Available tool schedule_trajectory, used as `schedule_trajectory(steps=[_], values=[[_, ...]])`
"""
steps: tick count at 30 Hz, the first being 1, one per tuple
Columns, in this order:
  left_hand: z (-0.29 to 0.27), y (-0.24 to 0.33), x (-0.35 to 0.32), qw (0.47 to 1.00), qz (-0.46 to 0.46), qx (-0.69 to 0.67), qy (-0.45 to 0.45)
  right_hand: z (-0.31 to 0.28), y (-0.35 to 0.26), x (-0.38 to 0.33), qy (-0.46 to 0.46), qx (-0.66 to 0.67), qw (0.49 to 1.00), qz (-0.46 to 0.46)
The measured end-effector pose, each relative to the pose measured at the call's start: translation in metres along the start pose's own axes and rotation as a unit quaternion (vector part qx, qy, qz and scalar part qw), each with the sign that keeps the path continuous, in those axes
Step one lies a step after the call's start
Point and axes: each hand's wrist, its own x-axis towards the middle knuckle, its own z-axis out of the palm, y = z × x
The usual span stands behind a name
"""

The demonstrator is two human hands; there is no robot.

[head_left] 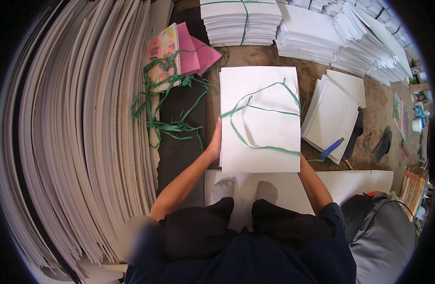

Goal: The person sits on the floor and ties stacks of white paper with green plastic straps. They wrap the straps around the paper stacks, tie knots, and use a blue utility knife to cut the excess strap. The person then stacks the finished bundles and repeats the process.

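Landmark: the white paper stack (260, 118), lying in front of the seated person, just beyond their feet on a white board (354, 182) on the floor.

Left hand (214, 142) is pressing against the stack's left edge, fingers (218, 127) curling onto that edge and grasping it. Right hand (302, 163) is sitting at the stack's lower right corner, mostly hidden behind the paper (cannot tell whether its fingers are clenched or released).

A green plastic strap (255, 116) is lying in a loose loop across the top sheet of the stack, untied.

Left of the stack: a tangle of green straps (167, 111), and past it a tall leaning pile of large white boards (80, 132). Up-left of the stack: pink sheets (198, 54) and a printed booklet (161, 52). Above the stack: a tied white bundle (241, 21). Right of the stack: a smaller loose paper pile (331, 116) with a blue tool (332, 148) resting on its near corner.
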Motion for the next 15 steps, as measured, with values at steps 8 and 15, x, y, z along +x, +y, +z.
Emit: schedule_trajectory(steps=[8,15], values=[[-0.009,0.022,0.008,0.961,0.250,0.104,-0.049,0.022,-0.051,-0.011,0.034,-0.122,0.963,-0.237],[-0.009,0.019,0.012,0.978,0.192,0.075,-0.035,0.031,-0.041,-0.017,0.014,-0.120,0.986,-0.115]])
